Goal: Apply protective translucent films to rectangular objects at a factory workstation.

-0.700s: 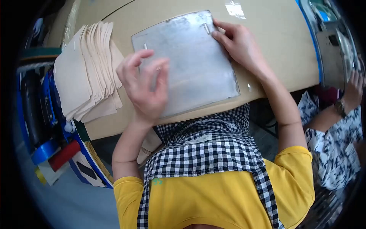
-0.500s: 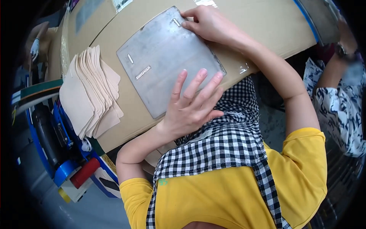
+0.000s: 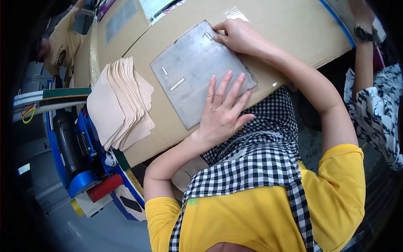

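A flat grey metal plate (image 3: 197, 63) with two small slots and a row of cut-out letters lies on the cardboard-covered table in front of me. My left hand (image 3: 224, 107) rests over its near edge, fingers spread across the surface and thumb off to the right side. At the far right corner my right hand (image 3: 241, 35) pinches the plate, thumb on top beside one slot and fingertips at the edge. Whatever lies under the plate is hidden. Left of it sits a fanned stack of beige leather-like pieces (image 3: 119, 103), which neither hand touches.
Brown cardboard (image 3: 285, 31) covers the table. Beyond the table's left side stands a blue machine with a black cylinder (image 3: 67, 143) and a red roller (image 3: 105, 187). A co-worker's arm with a watch (image 3: 363, 33) is at the right; another person (image 3: 63, 44) is at the far left.
The whole view has shifted, so the plate and stack appear farther right. My left fingers look straighter and closer together over the plate. My right hand keeps its hold on the corner.
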Demonstrator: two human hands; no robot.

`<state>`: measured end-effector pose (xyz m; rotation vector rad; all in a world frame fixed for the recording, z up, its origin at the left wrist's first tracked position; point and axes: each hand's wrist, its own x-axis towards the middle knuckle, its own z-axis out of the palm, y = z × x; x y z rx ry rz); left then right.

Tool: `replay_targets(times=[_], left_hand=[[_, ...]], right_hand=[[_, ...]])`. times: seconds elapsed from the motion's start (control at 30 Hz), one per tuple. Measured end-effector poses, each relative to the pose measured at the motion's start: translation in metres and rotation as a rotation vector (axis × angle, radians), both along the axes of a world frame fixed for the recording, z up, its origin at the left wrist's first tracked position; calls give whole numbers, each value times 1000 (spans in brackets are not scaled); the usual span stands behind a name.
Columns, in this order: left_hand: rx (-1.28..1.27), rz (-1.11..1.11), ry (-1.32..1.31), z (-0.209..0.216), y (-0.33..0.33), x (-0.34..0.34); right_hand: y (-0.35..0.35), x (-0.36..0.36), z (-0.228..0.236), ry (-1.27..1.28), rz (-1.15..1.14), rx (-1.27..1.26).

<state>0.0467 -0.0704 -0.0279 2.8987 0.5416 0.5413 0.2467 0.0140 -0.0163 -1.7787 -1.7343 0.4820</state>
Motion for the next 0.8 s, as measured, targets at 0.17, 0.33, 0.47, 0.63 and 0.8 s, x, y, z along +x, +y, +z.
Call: replay_targets(times=[0.17, 0.33, 0.47, 0.63, 0.8], left_hand=[[-57, -24, 7, 0, 3, 0], [-62, -27, 48, -2, 5, -1], [-77, -25, 56, -2, 6, -2], [-370, -163, 35, 14, 17, -4], [-141, -69, 36, 42, 14, -7]], right_hand=[[-1, -3, 11, -8, -35, -78], [3, -2, 5, -28, -24, -50], [4, 0, 7, -181, -6, -27], [9, 11, 1, -439, 83, 25], [16, 5, 3, -397, 120, -121]])
